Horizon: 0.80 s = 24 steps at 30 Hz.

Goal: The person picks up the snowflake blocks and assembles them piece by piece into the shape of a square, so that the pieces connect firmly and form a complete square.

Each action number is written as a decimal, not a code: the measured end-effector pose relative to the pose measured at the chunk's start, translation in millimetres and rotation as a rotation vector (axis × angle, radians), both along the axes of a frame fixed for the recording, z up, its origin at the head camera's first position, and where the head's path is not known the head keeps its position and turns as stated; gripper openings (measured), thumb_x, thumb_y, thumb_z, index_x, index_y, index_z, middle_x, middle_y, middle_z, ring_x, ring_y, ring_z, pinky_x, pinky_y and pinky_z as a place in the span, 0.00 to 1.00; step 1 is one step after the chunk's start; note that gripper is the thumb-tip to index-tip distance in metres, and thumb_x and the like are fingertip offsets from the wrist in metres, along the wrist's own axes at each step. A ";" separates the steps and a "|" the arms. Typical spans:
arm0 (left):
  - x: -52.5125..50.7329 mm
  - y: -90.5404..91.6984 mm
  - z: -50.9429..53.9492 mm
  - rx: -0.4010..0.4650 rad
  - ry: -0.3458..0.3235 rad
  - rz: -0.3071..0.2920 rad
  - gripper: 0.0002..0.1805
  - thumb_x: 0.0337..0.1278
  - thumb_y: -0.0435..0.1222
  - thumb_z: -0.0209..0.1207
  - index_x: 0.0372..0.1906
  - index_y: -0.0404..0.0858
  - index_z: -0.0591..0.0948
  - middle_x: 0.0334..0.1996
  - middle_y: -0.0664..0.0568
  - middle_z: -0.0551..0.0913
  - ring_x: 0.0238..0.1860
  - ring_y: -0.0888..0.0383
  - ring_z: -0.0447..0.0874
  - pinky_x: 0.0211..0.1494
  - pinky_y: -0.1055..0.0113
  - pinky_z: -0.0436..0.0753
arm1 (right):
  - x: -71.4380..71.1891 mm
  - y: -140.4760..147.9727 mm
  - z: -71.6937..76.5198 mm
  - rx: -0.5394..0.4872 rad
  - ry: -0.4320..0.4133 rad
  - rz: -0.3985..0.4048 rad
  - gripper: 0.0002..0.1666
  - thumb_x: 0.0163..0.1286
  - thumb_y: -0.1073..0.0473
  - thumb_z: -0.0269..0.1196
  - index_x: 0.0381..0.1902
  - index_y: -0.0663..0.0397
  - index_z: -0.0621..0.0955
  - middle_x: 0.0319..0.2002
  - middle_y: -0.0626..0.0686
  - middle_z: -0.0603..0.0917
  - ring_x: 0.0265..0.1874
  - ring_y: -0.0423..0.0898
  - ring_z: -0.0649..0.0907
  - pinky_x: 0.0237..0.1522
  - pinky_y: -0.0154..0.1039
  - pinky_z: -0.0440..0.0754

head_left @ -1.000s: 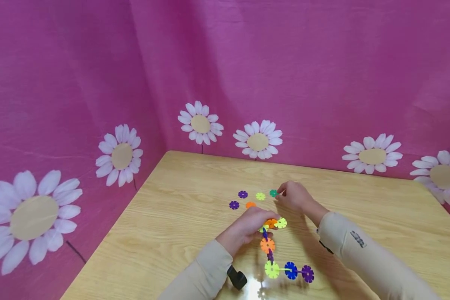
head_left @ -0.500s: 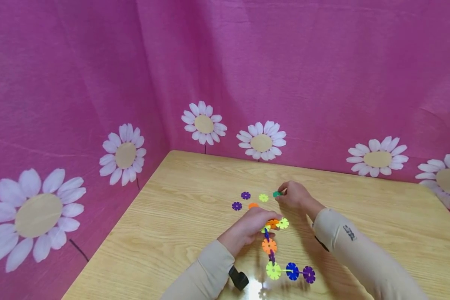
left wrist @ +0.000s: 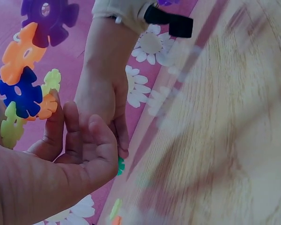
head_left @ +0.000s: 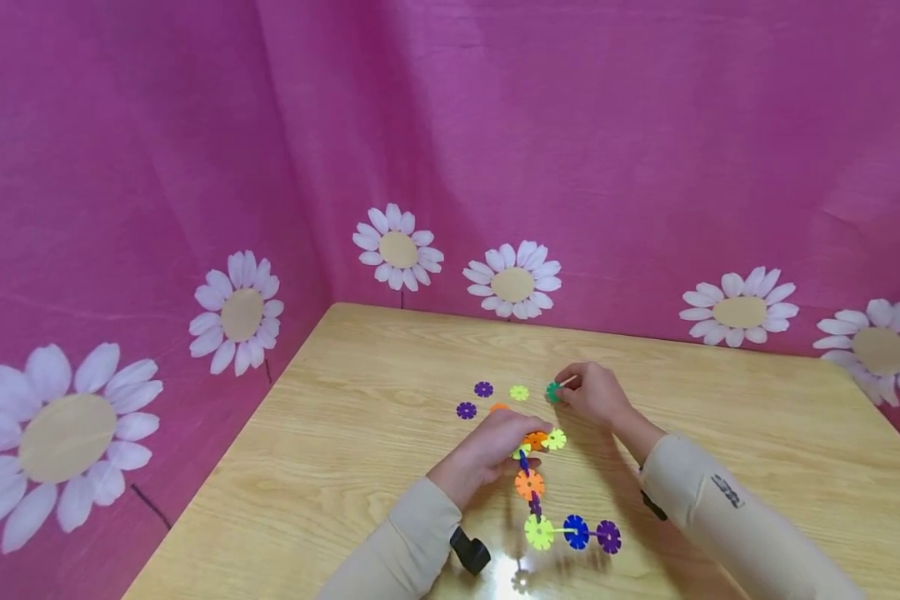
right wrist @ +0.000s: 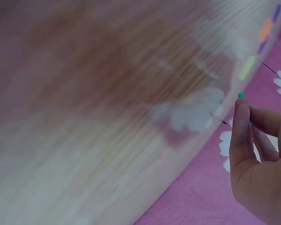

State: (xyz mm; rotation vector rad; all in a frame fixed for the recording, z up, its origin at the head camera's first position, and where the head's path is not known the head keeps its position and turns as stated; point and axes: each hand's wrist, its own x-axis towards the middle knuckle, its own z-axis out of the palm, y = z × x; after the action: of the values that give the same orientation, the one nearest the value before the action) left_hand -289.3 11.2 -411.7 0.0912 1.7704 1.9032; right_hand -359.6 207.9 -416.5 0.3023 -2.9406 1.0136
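My left hand (head_left: 491, 446) grips one end of a chain of slotted snowflake discs above the table. In that chain are an orange disc (head_left: 529, 484), a yellow-green disc (head_left: 539, 532), a blue disc (head_left: 576, 532) and a purple disc (head_left: 609, 537). The left wrist view shows the chain's blue disc (left wrist: 21, 93) near my fingertips. Farther back, my right hand (head_left: 594, 392) pinches a green snowflake disc (head_left: 552, 392) between thumb and finger. Only a sliver of the green disc (right wrist: 241, 95) shows in the right wrist view.
Left of the green disc lie loose snowflake discs on the wooden table (head_left: 330, 433): a yellow-green one (head_left: 519, 392), two purple ones, (head_left: 483, 389) and an orange one (head_left: 499, 407) partly behind my left hand. A pink flowered cloth (head_left: 607, 167) stands around the table's back and left.
The green disc has tipped up and shows more of its face, held in my right fingers. My left hand keeps its grip on the chain. The head view has shifted slightly.
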 end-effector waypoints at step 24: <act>0.8 -0.6 -1.4 -0.010 0.024 -0.013 0.15 0.63 0.41 0.61 0.43 0.32 0.84 0.38 0.52 0.79 0.39 0.57 0.78 0.46 0.60 0.87 | 102.0 13.3 27.0 -0.519 -0.124 0.042 0.18 0.71 0.60 0.64 0.51 0.70 0.79 0.42 0.62 0.86 0.35 0.44 0.89 0.43 0.43 0.88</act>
State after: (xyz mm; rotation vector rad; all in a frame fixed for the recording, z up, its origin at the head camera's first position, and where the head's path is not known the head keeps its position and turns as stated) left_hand -288.5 10.6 -413.1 0.1220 1.7907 1.8911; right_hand -257.6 221.2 -389.4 0.2911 -2.6379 1.7964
